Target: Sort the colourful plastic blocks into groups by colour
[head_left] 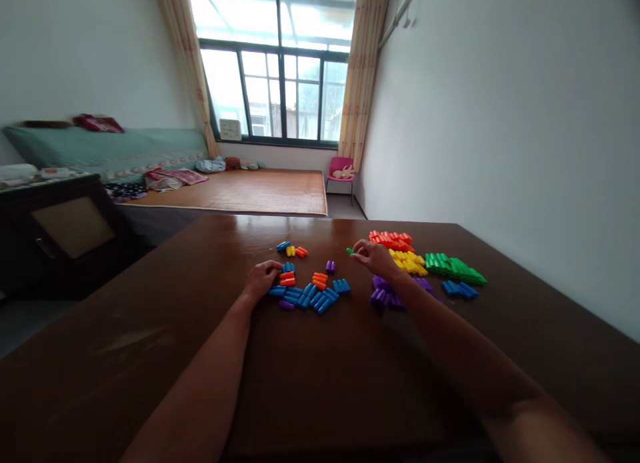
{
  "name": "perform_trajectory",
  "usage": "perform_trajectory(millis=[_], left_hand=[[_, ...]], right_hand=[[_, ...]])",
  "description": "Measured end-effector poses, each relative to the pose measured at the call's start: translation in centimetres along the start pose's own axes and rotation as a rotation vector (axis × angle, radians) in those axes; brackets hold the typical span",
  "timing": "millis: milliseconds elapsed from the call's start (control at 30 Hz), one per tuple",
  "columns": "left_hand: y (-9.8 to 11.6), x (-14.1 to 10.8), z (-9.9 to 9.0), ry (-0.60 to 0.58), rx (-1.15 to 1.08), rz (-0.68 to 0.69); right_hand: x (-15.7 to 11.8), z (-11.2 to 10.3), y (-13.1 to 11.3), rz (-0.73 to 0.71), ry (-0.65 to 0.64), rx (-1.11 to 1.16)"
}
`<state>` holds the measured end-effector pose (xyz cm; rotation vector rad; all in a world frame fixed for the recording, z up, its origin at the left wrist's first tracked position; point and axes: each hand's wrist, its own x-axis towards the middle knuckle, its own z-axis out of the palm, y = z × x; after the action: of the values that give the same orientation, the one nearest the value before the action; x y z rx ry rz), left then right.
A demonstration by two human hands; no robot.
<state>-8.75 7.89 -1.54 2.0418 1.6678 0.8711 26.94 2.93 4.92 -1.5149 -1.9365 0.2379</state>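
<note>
My right hand [373, 256] pinches a small green piece [350, 251] above the table, just left of the orange pile [391, 240]. My left hand [263, 277] rests at the left edge of the loose pieces, its fingertips at a blue piece [289, 267]; whether it grips that piece is unclear. Orange pieces [287, 279] lie just below those fingertips. Several blue pieces [307, 296] spread to the right of my left hand, with a purple piece [287, 305] in front. A purple pair [331, 266] lies between my hands.
Yellow [407, 263], green [454, 268] and purple [385, 295] piles sit at the right of the brown table [310, 383], with blue pieces [460, 289] beside them. Beyond are a bed [260, 186], a pink chair [341, 168] and a dark cabinet [70, 229].
</note>
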Motion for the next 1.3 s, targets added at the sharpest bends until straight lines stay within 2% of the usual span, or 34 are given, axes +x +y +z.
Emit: perform_trajectory(millis=[133, 267, 367, 433, 500, 667, 833, 1000, 1067, 1133, 1200, 1300], left_hand=[[-0.8, 0.7, -0.1, -0.002, 0.027, 0.020], [-1.5, 1.3, -0.2, -0.016, 0.037, 0.019], [-1.6, 1.4, -0.3, -0.025, 0.051, 0.004], [-1.6, 1.3, -0.4, -0.029, 0.056, -0.011], [-1.4, 1.2, -0.6, -0.037, 0.055, -0.009], [-1.3, 1.3, -0.7, -0.048, 0.068, -0.013], [-1.3, 1.0, -0.4, -0.027, 0.049, 0.005], [-0.2, 0.2, -0.3, -0.022, 0.041, 0.007], [0.0, 0.1, -0.2, 0.000, 0.030, 0.002], [0.3, -0.1, 0.0, 0.055, 0.025, 0.006], [0.9, -0.5, 0.3, 0.106, 0.021, 0.042], [2.4, -1.3, 1.3, 0.124, 0.033, 0.136]], right_hand=[[-2.0, -6.4, 7.9, 0.155, 0.407, 0.037], [-7.4, -11.5, 17.4, 0.438, 0.812, -0.117], [-11.9, -13.1, 22.5, 0.717, 0.949, -0.193], [-13.9, -13.3, 24.0, 0.888, 0.953, -0.213], [-14.6, -13.2, 24.2, 0.959, 0.913, -0.207], [-14.4, -12.2, 22.5, 0.818, 0.873, -0.238], [-14.8, -12.3, 21.6, 0.815, 0.853, -0.250], [-14.7, -12.7, 23.5, 1.000, 0.823, -0.262], [-14.6, -12.5, 24.4, 1.001, 0.855, -0.298], [-14.3, -12.4, 24.4, 0.860, 0.925, -0.345], [-13.5, -12.3, 23.2, 0.654, 0.988, -0.389], [-11.0, -11.9, 18.9, 0.349, 0.951, -0.415]])
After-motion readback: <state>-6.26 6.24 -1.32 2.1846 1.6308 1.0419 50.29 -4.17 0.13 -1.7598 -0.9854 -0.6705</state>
